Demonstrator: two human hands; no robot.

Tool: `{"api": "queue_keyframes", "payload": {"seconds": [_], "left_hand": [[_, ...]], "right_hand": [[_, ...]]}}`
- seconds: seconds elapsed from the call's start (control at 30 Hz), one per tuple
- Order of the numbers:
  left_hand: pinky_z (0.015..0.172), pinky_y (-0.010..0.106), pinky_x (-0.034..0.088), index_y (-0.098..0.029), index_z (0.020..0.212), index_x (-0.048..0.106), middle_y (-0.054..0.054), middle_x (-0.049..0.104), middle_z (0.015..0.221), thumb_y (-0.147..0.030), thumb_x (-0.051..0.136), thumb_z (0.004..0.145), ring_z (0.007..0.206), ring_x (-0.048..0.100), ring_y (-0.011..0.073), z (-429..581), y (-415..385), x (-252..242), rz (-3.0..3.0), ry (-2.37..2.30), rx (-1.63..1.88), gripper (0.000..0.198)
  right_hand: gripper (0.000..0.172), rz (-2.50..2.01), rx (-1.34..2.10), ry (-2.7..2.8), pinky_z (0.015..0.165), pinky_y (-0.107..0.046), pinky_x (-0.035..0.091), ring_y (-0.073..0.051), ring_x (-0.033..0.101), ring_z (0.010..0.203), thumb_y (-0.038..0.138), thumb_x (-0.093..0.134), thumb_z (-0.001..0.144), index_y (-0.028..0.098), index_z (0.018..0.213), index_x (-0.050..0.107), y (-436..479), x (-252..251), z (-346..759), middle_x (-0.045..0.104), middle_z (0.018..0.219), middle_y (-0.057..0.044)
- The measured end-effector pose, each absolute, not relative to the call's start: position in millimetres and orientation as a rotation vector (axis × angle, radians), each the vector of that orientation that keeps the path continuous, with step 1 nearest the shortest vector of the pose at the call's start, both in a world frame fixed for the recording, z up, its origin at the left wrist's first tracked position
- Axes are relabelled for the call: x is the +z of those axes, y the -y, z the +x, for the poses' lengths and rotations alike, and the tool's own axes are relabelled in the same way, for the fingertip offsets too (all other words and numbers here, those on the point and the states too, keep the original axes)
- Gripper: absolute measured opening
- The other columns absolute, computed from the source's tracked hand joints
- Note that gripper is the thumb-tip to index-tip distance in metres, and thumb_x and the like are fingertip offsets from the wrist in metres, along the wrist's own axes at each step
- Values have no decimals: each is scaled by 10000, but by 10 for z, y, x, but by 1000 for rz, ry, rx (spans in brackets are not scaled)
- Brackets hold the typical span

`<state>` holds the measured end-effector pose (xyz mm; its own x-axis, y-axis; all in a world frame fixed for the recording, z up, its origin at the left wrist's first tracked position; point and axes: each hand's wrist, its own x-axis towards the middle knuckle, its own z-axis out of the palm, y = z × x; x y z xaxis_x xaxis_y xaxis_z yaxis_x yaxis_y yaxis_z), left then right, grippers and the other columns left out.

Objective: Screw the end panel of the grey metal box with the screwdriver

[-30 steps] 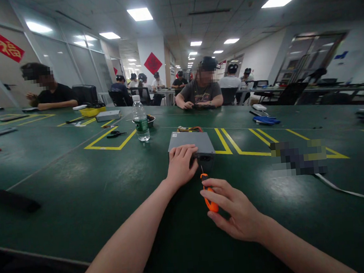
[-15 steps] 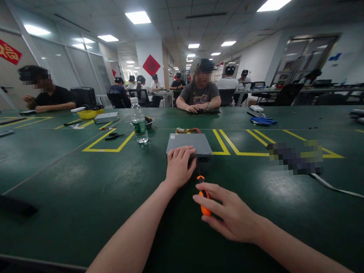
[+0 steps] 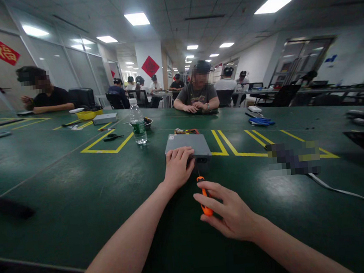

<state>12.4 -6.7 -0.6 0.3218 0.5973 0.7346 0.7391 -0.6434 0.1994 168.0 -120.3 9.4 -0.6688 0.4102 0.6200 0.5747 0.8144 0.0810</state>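
At frame centre the left hand [image 3: 177,169] lies palm-down on the near end of a grey metal box [image 3: 187,145] on the green bench [image 3: 78,192], fingers spread; just below, the right hand [image 3: 230,213], forearm stretched forward, has its grip clamped on an orange-handled screwdriver [image 3: 204,196] whose tip points at the box's near face.

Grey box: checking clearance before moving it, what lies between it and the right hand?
Head view: the orange-handled screwdriver, gripped by the right hand, its thin shaft pointing at the grey box; beneath it, bare green table.
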Motion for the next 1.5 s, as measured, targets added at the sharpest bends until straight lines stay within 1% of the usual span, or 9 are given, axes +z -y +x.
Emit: {"api": "queue_keyframes", "payload": {"seconds": [0.2, 0.3, 0.4, 0.6, 0.83, 0.93, 1.13, 1.33, 1.5], "left_hand": [[932, 353, 294, -260, 1063, 513, -17, 578, 1178, -255, 495, 841, 1101, 471, 166, 121, 58, -18, -2400, 1220, -1229, 222], [931, 356, 296, -255, 1058, 516, -8, 580, 1174, -256, 497, 840, 1099, 473, 171, 125, 62, -13, -2397, 1222, -1224, 219], [932, 358, 297, -250, 1059, 517, 1, 578, 1177, -255, 496, 839, 1101, 473, 177, 127, 67, -8, -2393, 1220, -1224, 221], [935, 364, 298, -244, 1066, 519, 12, 576, 1179, -248, 500, 832, 1100, 475, 186, 129, 70, -7, -2390, 1221, -1212, 234], [939, 364, 301, -242, 1053, 525, 12, 579, 1174, -242, 504, 826, 1097, 475, 184, 134, 72, -5, -2387, 1224, -1225, 228], [942, 366, 297, -243, 1058, 523, 10, 580, 1173, -243, 505, 827, 1099, 473, 183, 136, 74, -3, -2397, 1223, -1235, 232], [942, 371, 296, -243, 1063, 523, 15, 580, 1172, -238, 503, 825, 1098, 474, 187, 139, 71, -7, -2391, 1227, -1230, 240], [941, 366, 296, -242, 1060, 526, 11, 584, 1166, -238, 512, 821, 1095, 475, 184, 136, 67, -8, -2393, 1223, -1230, 239], [942, 377, 295, -243, 1060, 531, 22, 582, 1168, -236, 506, 823, 1098, 473, 195, 136, 78, 1, -2403, 1236, -1231, 238]], "right_hand": [[267, -697, -302, 2231, 695, -320, 532, -200, 615, 885, 313, 553, 823, 166, 1000, 417, 1162, 47, 1688, 583, 1039, -151], [344, -736, -223, 2306, 766, -350, 523, -225, 580, 991, 319, 523, 828, 139, 1095, 404, 1190, 58, 1695, 546, 1114, -176], [364, -752, -277, 2396, 811, -359, 507, -236, 533, 1069, 222, 481, 836, 127, 1181, 411, 1184, 74, 1704, 509, 1169, -176], [187, -774, -455, 2212, 751, -339, 530, -202, 593, 933, 214, 525, 841, 152, 1012, 483, 1089, 37, 1730, 575, 1034, -126], [242, -772, -547, 2292, 739, -309, 546, -200, 591, 953, 116, 390, 857, 112, 1076, 493, 1090, -16, 1758, 561, 1069, -155], [275, -714, -700, 2271, 742, -299, 538, -190, 601, 919, 81, 446, 837, 119, 1106, 494, 1067, -14, 1790, 579, 1049, -149], [114, -753, -783, 2200, 675, -287, 533, -187, 605, 843, 258, 540, 841, 161, 901, 546, 1076, 56, 1748, 589, 951, -132], [350, -808, -546, 2317, 741, -374, 526, -268, 546, 1022, 382, 411, 859, 109, 1058, 503, 1159, 74, 1745, 518, 1122, -211], [351, -725, -547, 2358, 709, -363, 517, -238, 594, 916, 371, 491, 846, 130, 1101, 503, 1168, 111, 1720, 553, 1127, -190]]}}
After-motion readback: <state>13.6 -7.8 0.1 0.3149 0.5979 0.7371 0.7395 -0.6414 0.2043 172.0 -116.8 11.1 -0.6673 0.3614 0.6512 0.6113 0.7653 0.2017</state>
